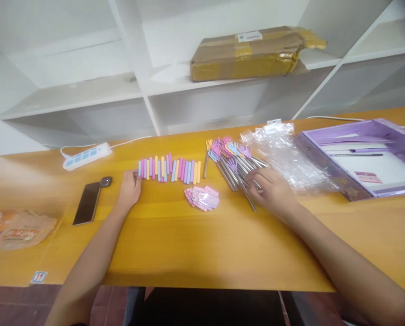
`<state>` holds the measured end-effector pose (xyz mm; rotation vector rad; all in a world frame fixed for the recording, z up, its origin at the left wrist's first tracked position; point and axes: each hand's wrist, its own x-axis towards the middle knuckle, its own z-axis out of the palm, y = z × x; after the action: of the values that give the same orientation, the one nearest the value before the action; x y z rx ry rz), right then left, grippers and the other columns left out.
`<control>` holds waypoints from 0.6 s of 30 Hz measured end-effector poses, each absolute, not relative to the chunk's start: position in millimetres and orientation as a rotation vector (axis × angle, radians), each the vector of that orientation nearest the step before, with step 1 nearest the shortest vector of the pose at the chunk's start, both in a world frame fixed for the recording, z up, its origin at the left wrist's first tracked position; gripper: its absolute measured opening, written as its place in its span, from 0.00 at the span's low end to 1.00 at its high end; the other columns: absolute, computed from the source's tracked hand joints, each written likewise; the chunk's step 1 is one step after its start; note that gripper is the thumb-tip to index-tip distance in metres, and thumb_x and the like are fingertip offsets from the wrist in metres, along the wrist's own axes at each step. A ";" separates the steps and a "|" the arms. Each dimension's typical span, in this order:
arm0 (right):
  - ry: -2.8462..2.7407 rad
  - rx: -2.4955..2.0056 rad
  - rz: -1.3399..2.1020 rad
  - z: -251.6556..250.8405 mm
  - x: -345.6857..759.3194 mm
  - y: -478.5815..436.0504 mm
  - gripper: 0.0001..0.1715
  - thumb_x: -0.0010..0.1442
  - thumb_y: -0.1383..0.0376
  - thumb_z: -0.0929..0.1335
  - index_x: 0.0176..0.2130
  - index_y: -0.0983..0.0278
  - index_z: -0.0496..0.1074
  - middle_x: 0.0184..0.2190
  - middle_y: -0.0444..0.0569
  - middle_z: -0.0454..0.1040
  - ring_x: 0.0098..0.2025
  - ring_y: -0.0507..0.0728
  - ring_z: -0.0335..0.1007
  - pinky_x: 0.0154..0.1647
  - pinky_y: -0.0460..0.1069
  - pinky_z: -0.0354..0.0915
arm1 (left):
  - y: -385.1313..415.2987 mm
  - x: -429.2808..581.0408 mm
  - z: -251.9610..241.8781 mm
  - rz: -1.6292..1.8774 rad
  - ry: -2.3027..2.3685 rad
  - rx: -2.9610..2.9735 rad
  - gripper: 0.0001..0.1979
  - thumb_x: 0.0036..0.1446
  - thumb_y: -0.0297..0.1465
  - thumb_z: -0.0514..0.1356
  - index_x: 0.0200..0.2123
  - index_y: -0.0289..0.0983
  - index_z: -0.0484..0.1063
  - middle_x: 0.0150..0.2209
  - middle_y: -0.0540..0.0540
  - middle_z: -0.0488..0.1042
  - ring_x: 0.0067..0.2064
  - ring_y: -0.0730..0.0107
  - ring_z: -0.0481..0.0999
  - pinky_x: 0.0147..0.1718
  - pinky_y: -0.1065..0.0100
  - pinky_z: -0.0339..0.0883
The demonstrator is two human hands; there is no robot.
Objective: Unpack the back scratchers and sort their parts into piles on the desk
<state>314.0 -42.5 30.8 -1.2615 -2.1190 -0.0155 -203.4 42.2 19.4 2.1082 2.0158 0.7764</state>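
My left hand (130,188) rests on the table with curled fingers against the left end of a row of coloured sticks (161,168) in pink, purple, blue and yellow. Whether it grips anything is hidden. On the right, my right hand (270,188) closes over the metal rods of a pile of back scratchers (228,170) with coloured hand-shaped heads. One rod, belonging to a purple-headed back scratcher (233,165), passes by its fingertips and sticks out toward me. Between my hands lies a small heap of pink printed cards (202,198).
Clear plastic bags (287,154) lie behind my right hand, beside a purple box (359,185) holding papers. At left are a phone (87,203), a small dark device (106,181), a power strip (87,156) and a plastic packet (22,231). A taped carton (246,54) sits on the shelf.
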 end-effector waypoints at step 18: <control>-1.936 -1.452 -0.044 1.6 353.7 -16.8 0.17 0.71 0.62 0.66 0.57 0.58 0.76 0.61 0.58 0.76 0.64 0.71 0.72 0.66 0.69 0.68 | 56.3 -228.3 15.8 0.437 2.005 2.490 0.23 0.66 0.32 0.49 0.61 0.36 0.70 0.64 0.31 0.73 0.68 0.43 0.68 0.70 0.45 0.59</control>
<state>353.7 -16.8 1.6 -1.4523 -1.9360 -0.0435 -228.3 56.3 15.8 2.4901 2.0052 0.4369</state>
